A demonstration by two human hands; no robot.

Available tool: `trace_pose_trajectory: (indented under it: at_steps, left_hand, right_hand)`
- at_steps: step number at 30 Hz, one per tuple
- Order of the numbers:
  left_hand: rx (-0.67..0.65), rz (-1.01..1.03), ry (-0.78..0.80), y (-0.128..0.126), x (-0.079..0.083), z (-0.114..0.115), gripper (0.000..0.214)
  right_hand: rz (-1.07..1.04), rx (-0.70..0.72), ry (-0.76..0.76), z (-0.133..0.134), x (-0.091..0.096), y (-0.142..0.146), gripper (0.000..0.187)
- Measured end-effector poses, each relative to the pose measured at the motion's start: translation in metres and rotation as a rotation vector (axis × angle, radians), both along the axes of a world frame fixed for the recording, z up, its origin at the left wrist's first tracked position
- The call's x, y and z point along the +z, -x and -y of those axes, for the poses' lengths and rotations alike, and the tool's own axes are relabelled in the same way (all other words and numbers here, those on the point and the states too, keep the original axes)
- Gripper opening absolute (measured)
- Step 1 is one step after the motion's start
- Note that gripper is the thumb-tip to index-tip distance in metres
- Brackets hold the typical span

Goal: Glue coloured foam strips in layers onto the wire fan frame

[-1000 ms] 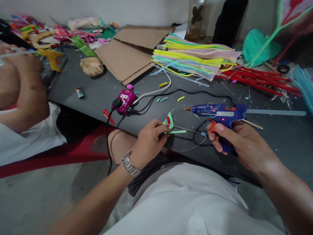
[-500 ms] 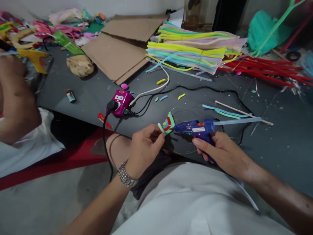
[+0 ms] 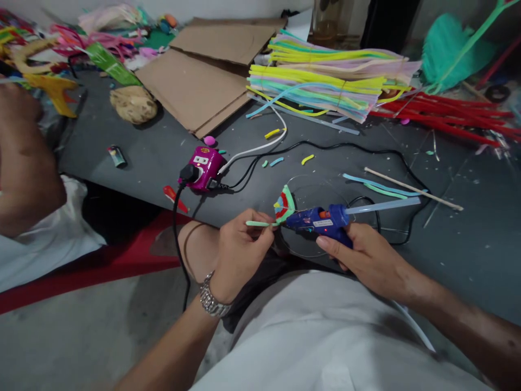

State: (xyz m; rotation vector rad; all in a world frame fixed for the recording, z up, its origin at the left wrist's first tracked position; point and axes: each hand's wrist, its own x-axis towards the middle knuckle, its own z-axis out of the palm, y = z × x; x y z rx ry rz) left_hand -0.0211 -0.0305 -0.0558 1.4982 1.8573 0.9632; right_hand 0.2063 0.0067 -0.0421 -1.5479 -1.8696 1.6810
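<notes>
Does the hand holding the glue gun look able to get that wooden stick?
Probably yes: the wooden stick lies nearby past a thin black cable, but the right hand would likely need to put down the glue gun.

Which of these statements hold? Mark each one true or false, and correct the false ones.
1. The right hand grips a blue hot glue gun. True.
2. A metal wristwatch sits on the right wrist. False: it is on the left wrist.
3. A glue stick protrudes from the back of the gun. True.
4. The left hand holds scissors. False: its fingers pinch a thin green strip beside a small multicoloured arc.
5. The magenta power socket rests on the cardboard. False: it rests on the dark tabletop, apart from the cardboard.
</notes>
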Motion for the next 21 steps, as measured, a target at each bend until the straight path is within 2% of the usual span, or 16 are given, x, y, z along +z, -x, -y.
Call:
trace_pose_trajectory:
  at_steps: [8, 11, 16, 21]
  left_hand:
    - [-0.003, 0.019, -0.009, 0.002, -0.003, 0.001, 0.009]
    - [-0.042, -0.012, -0.018, 0.003, -0.004, 0.004, 0.009]
    - [-0.138, -0.146, -0.139, 0.008, -0.007, 0.01, 0.011]
    - [-0.18, -0.153, -0.205, 0.013, -0.012, 0.013, 0.015]
  right_hand:
    - [0.013, 0.008, -0.013, 0.002, -0.003, 0.004, 0.039]
    - [0.017, 0.004, -0.015, 0.002, -0.004, 0.004, 0.04]
    - [0.024, 0.011, 0.001, 0.002, -0.005, 0.002, 0.041]
    - [0.018, 0.013, 0.015, 0.001, -0.005, 0.002, 0.04]
